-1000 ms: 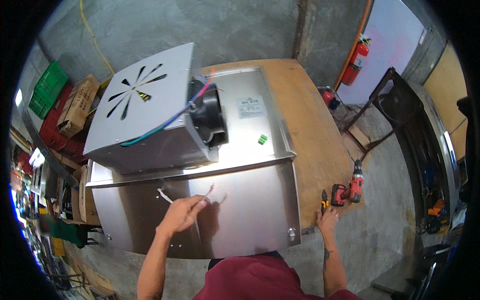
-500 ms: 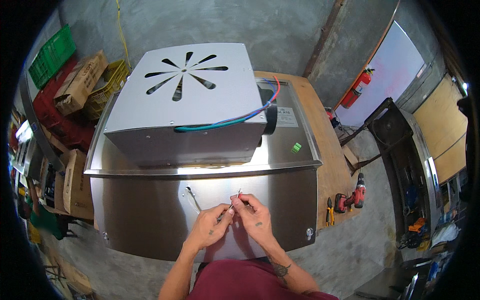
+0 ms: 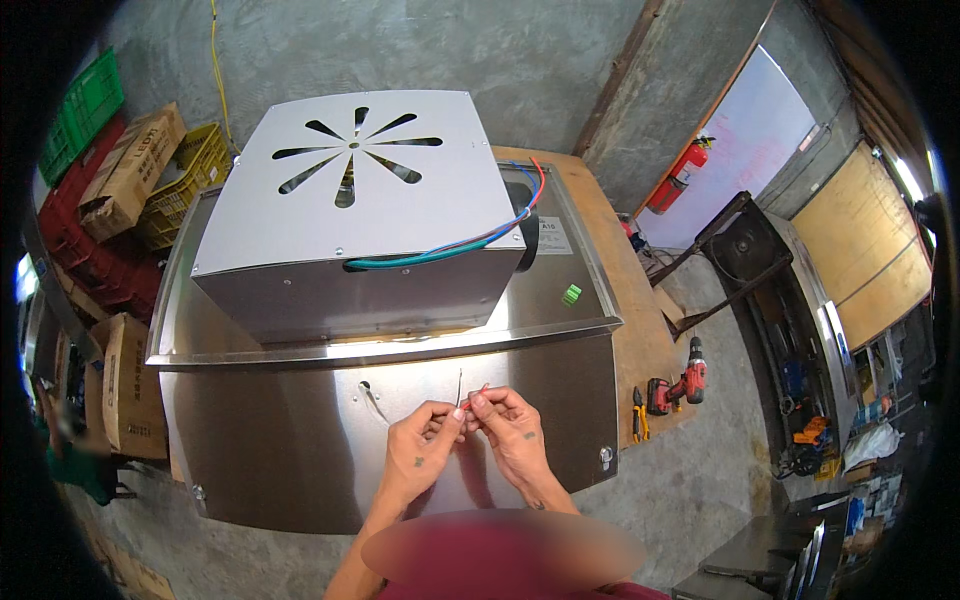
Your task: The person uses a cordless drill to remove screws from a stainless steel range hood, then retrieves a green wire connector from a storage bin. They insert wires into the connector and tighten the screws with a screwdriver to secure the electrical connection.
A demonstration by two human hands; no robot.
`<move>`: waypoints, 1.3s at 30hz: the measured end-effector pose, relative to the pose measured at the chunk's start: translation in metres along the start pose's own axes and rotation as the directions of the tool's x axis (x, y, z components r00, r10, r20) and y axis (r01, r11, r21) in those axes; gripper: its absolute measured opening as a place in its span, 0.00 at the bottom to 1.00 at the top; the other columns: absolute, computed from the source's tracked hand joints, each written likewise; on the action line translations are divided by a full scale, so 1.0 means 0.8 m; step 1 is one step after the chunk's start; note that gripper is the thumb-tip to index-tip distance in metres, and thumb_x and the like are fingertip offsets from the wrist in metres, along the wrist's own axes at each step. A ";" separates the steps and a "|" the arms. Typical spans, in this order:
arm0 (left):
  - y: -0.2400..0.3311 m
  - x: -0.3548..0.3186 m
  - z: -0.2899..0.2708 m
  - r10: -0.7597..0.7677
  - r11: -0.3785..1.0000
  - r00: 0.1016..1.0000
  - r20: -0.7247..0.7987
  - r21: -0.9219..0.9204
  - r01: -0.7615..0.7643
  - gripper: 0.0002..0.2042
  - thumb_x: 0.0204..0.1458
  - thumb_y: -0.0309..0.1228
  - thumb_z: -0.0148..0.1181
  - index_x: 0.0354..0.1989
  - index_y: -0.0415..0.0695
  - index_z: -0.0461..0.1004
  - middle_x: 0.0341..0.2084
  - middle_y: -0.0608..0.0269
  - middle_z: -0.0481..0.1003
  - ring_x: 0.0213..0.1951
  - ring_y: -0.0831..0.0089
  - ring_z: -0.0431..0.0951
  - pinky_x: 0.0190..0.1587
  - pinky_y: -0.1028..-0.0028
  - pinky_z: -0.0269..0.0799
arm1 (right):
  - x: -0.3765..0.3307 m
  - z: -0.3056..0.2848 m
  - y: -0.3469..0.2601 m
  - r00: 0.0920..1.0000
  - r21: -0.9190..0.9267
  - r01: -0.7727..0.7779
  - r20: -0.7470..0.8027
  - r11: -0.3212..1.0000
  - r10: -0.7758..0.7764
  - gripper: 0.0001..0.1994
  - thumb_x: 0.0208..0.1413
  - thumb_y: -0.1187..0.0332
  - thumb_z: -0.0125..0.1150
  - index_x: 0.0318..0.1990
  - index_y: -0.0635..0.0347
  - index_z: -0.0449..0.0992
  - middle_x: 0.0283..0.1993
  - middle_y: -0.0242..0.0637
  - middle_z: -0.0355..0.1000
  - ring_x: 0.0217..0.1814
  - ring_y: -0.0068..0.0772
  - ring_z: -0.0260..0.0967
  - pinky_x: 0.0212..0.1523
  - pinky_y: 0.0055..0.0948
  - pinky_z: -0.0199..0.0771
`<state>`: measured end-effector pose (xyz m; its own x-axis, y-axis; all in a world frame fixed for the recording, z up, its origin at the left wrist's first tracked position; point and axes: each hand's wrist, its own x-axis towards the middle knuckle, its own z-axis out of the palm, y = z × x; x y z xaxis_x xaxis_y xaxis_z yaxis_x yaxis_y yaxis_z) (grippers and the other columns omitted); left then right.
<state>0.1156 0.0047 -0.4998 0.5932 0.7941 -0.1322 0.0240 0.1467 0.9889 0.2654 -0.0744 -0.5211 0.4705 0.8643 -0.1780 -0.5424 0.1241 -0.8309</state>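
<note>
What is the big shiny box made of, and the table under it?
The box looks like brushed stainless steel: silvery grey, with soft reflections and crisp folded edges. The table looks like bare wood, perhaps plywood: matte, tan, with a worn surface.

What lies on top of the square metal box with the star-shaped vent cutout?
A bundle of green, blue and red wires runs along the front top edge of the square steel box, ending loose at its right corner. What lies inside shows only as darkness through the vent slots.

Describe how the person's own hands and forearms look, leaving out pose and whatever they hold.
Both forearms are bare, with no sleeves, gloves, watch or rings visible. The left hand and right hand each carry a small dark mark on the back. A dark red garment shows at the lower edge.
</note>
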 end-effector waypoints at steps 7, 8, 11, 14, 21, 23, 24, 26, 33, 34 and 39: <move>-0.015 0.007 0.013 -0.048 0.996 0.999 -0.015 -0.077 0.046 0.12 0.74 0.33 0.64 0.51 0.34 0.83 0.39 0.58 0.88 0.39 0.76 0.87 0.42 0.73 0.84 | 0.007 -0.016 -0.006 0.999 -0.002 -0.029 0.021 1.000 0.029 0.07 0.75 0.72 0.67 0.53 0.65 0.81 0.48 0.39 0.84 0.44 0.21 0.79 0.49 0.24 0.83; -0.017 0.008 0.016 -0.043 0.996 0.999 -0.024 -0.078 0.041 0.11 0.74 0.32 0.64 0.51 0.34 0.82 0.38 0.58 0.88 0.39 0.76 0.87 0.42 0.73 0.84 | 0.008 -0.018 -0.006 0.999 0.003 -0.025 0.029 1.000 0.025 0.07 0.75 0.71 0.67 0.53 0.65 0.81 0.47 0.39 0.84 0.44 0.21 0.78 0.49 0.24 0.82; -0.023 0.012 0.027 -0.036 0.997 0.997 -0.066 -0.075 0.031 0.11 0.74 0.31 0.64 0.51 0.34 0.80 0.38 0.57 0.87 0.39 0.76 0.87 0.42 0.73 0.84 | 0.014 -0.024 -0.007 0.999 0.009 -0.025 0.043 1.000 0.025 0.06 0.75 0.72 0.67 0.52 0.65 0.80 0.46 0.37 0.82 0.44 0.21 0.77 0.48 0.25 0.81; -0.026 0.016 0.041 -0.003 0.998 0.993 -0.115 -0.065 -0.004 0.10 0.73 0.30 0.64 0.51 0.34 0.79 0.36 0.58 0.86 0.39 0.76 0.86 0.41 0.74 0.83 | 0.021 -0.031 -0.011 0.998 -0.004 -0.045 0.053 0.999 0.045 0.07 0.75 0.73 0.67 0.53 0.64 0.79 0.45 0.36 0.81 0.43 0.21 0.77 0.48 0.25 0.81; 0.003 0.031 0.081 0.146 0.987 0.973 -0.177 0.090 -0.132 0.09 0.71 0.27 0.66 0.51 0.34 0.79 0.33 0.65 0.82 0.35 0.82 0.80 0.37 0.77 0.75 | 0.040 -0.057 -0.031 0.984 -0.013 -0.105 0.144 0.994 0.106 0.10 0.73 0.68 0.71 0.53 0.62 0.79 0.46 0.32 0.79 0.44 0.18 0.74 0.46 0.23 0.78; 0.013 0.033 0.079 0.085 0.973 0.982 -0.167 0.227 -0.045 0.09 0.71 0.29 0.67 0.51 0.36 0.81 0.33 0.66 0.82 0.35 0.83 0.78 0.37 0.77 0.75 | 0.042 -0.068 -0.041 0.977 -0.036 -0.118 0.175 0.992 0.122 0.11 0.73 0.65 0.72 0.53 0.62 0.80 0.47 0.31 0.79 0.44 0.18 0.74 0.46 0.22 0.77; 0.018 0.033 0.078 0.053 0.955 0.985 -0.165 0.295 -0.002 0.09 0.70 0.29 0.68 0.51 0.36 0.82 0.33 0.67 0.82 0.34 0.84 0.78 0.36 0.77 0.74 | 0.042 -0.074 -0.047 0.973 -0.050 -0.127 0.189 0.991 0.134 0.12 0.73 0.65 0.71 0.54 0.62 0.80 0.47 0.31 0.79 0.44 0.18 0.74 0.46 0.22 0.78; 0.029 0.032 0.083 0.008 0.954 0.985 -0.172 0.295 0.044 0.10 0.70 0.31 0.69 0.50 0.37 0.84 0.34 0.68 0.82 0.34 0.85 0.76 0.36 0.79 0.73 | 0.044 -0.084 -0.053 0.967 -0.085 -0.126 0.211 0.988 0.142 0.12 0.73 0.65 0.71 0.55 0.62 0.80 0.46 0.31 0.79 0.44 0.18 0.74 0.46 0.22 0.78; 0.039 0.033 0.096 -0.049 0.972 0.970 -0.239 0.212 0.102 0.12 0.69 0.35 0.71 0.49 0.38 0.86 0.33 0.71 0.83 0.35 0.86 0.76 0.37 0.81 0.72 | 0.045 -0.098 -0.080 0.980 -0.461 0.109 0.196 0.881 -0.019 0.14 0.73 0.66 0.70 0.58 0.66 0.80 0.47 0.35 0.81 0.46 0.22 0.79 0.49 0.27 0.82; 0.038 0.033 0.094 -0.057 0.973 0.970 -0.235 0.205 0.106 0.12 0.69 0.36 0.72 0.48 0.38 0.86 0.33 0.71 0.83 0.35 0.86 0.76 0.38 0.81 0.72 | 0.044 -0.098 -0.081 0.976 -0.530 0.199 0.185 0.824 -0.116 0.15 0.73 0.68 0.70 0.59 0.67 0.80 0.47 0.36 0.81 0.47 0.24 0.80 0.49 0.28 0.83; 0.036 0.031 0.083 -0.085 0.973 0.974 -0.211 0.192 0.127 0.14 0.68 0.39 0.72 0.47 0.37 0.86 0.32 0.71 0.83 0.35 0.86 0.76 0.40 0.78 0.73 | 0.055 -0.096 -0.100 0.678 -0.537 0.734 0.613 0.415 -0.406 0.15 0.67 0.77 0.71 0.59 0.67 0.79 0.52 0.44 0.80 0.50 0.41 0.82 0.51 0.36 0.85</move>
<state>0.1845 -0.0102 -0.4698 0.4055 0.8853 -0.2275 0.2528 0.1306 0.9587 0.3828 -0.0837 -0.5027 0.1129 0.8341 0.5400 0.4947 0.4241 -0.7586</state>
